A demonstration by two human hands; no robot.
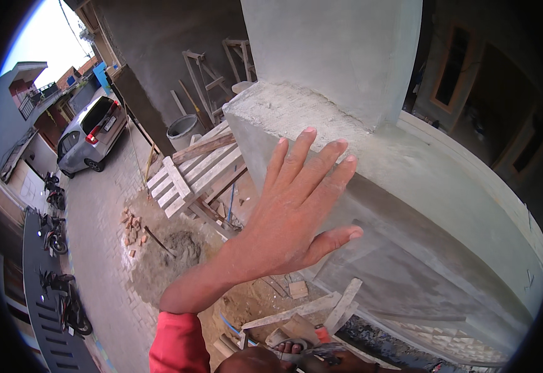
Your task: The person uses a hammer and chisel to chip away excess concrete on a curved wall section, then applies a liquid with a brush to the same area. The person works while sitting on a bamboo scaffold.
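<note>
My left hand [296,205], below a red sleeve [178,342], is open, fingers spread and palm down, its fingertips over or against the near side of a rough plastered ledge [302,109]; contact is unclear. A smooth pale rendered column [327,43] rises from the ledge. A grey plastered face [396,261] slopes away below my hand. At the bottom edge, toes in a sandal [290,345] show beside wooden boards [290,309]; darker shapes beside them are hard to make out. I cannot identify my right hand among them.
Down left, wooden planks [190,177], a bucket [184,127], a mortar pile [181,248] and broken bricks [133,224] lie beside a paved lane [94,217]. A silver car [94,137] and several motorbikes [72,301] stand along it. A doorway [483,105] is at the right.
</note>
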